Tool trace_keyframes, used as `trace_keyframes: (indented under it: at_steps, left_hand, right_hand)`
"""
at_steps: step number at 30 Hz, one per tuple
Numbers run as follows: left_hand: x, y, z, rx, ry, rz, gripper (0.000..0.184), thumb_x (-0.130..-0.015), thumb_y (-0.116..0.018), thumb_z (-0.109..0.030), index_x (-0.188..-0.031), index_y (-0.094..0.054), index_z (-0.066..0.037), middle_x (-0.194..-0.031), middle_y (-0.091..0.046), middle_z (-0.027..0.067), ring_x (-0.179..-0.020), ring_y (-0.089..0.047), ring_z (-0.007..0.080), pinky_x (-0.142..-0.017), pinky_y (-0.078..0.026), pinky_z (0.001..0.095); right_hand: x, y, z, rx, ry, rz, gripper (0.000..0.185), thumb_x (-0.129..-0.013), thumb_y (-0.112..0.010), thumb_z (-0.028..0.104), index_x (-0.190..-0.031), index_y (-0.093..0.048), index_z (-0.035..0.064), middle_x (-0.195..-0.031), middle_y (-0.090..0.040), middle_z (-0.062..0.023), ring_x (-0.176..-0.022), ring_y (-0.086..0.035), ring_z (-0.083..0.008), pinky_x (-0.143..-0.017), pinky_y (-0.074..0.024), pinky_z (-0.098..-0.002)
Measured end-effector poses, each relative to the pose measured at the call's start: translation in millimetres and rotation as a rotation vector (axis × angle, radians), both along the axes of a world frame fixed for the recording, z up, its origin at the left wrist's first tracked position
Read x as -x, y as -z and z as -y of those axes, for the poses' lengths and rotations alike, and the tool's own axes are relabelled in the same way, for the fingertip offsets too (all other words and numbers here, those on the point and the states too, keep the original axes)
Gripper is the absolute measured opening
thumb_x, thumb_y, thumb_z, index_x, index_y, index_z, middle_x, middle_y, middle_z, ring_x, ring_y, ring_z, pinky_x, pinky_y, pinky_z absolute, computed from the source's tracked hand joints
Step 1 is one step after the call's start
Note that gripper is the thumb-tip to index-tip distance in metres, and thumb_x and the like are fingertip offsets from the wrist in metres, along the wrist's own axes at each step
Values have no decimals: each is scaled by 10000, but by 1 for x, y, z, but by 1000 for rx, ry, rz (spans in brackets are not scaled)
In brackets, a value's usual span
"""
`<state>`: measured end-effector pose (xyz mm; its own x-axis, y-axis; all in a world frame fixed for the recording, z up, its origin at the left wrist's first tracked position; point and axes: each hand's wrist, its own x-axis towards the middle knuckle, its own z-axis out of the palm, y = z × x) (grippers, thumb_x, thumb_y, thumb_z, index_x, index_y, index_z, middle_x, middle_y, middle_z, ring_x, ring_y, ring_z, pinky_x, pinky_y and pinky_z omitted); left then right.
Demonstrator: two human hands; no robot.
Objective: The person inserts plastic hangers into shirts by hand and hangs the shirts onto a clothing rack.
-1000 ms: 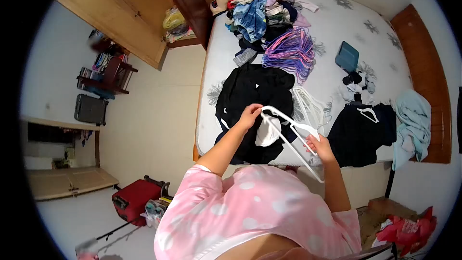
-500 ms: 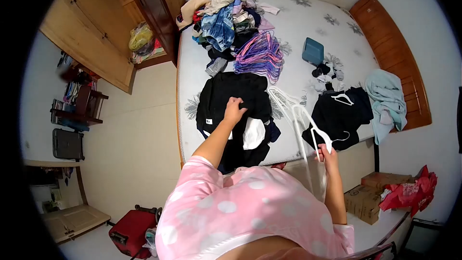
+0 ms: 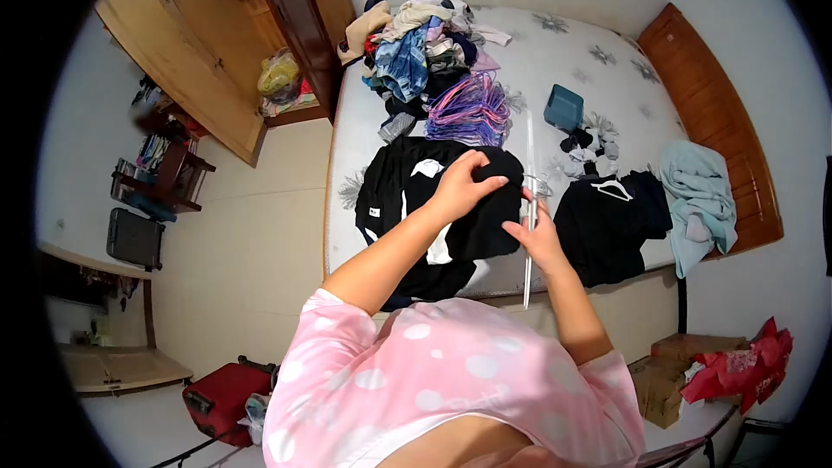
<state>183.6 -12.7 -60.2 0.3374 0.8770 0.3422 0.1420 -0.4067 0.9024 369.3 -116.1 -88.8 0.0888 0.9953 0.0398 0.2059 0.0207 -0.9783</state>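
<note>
My left hand (image 3: 464,186) grips a black garment (image 3: 492,221), raised off a pile of dark clothes (image 3: 386,178) on the bed. White cloth (image 3: 439,247) shows below the garment. Close by on the right, my right hand (image 3: 537,234) is closed on a white hanger (image 3: 529,269), seen edge-on as a thin upright line beside the garment's edge. Purple and pink hangers (image 3: 468,111) lie beyond the pile. Right of my right hand, black clothes (image 3: 598,230) lie with a white hanger (image 3: 614,190) on top.
A heap of mixed clothes (image 3: 403,69) lies at the bed's far left. A teal box (image 3: 563,108), small socks (image 3: 589,149) and a pale blue towel (image 3: 698,191) are on the right. The wardrobe door (image 3: 195,61) stands open; a red suitcase (image 3: 227,403) is on the floor.
My left hand has taken hold of a black garment and lifted it rightward. My right hand has moved left and up with the white hanger, which is now turned edge-on beside the garment.
</note>
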Motion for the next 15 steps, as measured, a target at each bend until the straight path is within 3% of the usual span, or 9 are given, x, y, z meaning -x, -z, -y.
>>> trace_keyframes:
  at_steps: [3,4,5,7,8,9,12,13,15]
  left_hand:
    - [-13,-20,12,143,114,-19,220,-828,-706,-171,-852,-531,-39,-755,-476,-15,-676,-462,70,-630,-399,214]
    - [-15,-33,4,403,192,356,118,-893,-620,-138,-951,-570,-49,-721,-516,-30,-656,-496,58,-653,-431,205]
    - [-11,-20,-2,400,282,299,199,-912,-562,-90,-1109,-577,-59,-866,-580,0,-787,-552,84,-742,-458,222]
    - [-10,-5,-12,110,198,124,360,-848,-623,-119,-1199,-557,-80,-1090,-549,82,-1016,-539,183,-893,-443,319]
    - [-4,-1,-13,-7,243,-61,532,-797,-644,-112,-1306,-489,-116,-1249,-481,114,-1182,-449,234,-1013,-353,355]
    - [-4,5,-6,105,329,-105,650,-782,-653,-70,-1381,-403,-103,-1359,-426,101,-1296,-355,219,-1057,-301,364]
    - [-23,17,14,430,626,-101,563,-842,-646,-96,-1352,-419,-23,-1263,-523,81,-1185,-463,180,-1013,-348,328]
    - [-30,25,16,583,575,-180,486,-893,-613,-129,-1333,-443,-16,-1186,-567,53,-1092,-516,150,-963,-389,300]
    - [-43,22,26,616,493,-17,445,-917,-589,-157,-1311,-458,2,-1152,-579,46,-1053,-529,131,-924,-416,284]
  right_hand:
    - [-2,-5,-1,9,3,-77,498,-787,-718,167,-1211,-527,-9,-1031,-587,-66,-941,-568,-136,-825,-457,-272]
    - [-22,-12,-2,2,73,-137,368,-830,-667,151,-1129,-573,-41,-1002,-611,-67,-934,-564,-134,-828,-455,-271]
    - [-23,-15,2,-13,35,-218,303,-867,-625,157,-1085,-598,-51,-986,-624,-64,-939,-560,-134,-842,-446,-280]
    - [-45,-12,3,68,66,-290,320,-875,-619,163,-1114,-589,-47,-1029,-613,-55,-960,-552,-129,-869,-429,-277]
    - [-53,-18,10,64,8,-408,322,-889,-601,160,-1135,-577,-46,-1060,-599,-42,-988,-537,-124,-904,-405,-273]
    - [-58,-24,15,58,43,-430,307,-902,-586,157,-1139,-572,-38,-1066,-589,-28,-998,-522,-114,-917,-391,-268]
    - [-78,-33,30,110,130,-423,296,-913,-577,174,-1129,-576,-29,-1047,-584,-14,-984,-516,-105,-914,-385,-260]
    - [-84,-39,36,132,169,-402,293,-915,-575,178,-1124,-579,-27,-1049,-583,-15,-984,-516,-104,-913,-384,-259]
    - [-100,-39,44,125,224,-339,278,-920,-569,186,-1111,-588,-15,-1008,-583,-12,-950,-518,-97,-884,-391,-249]
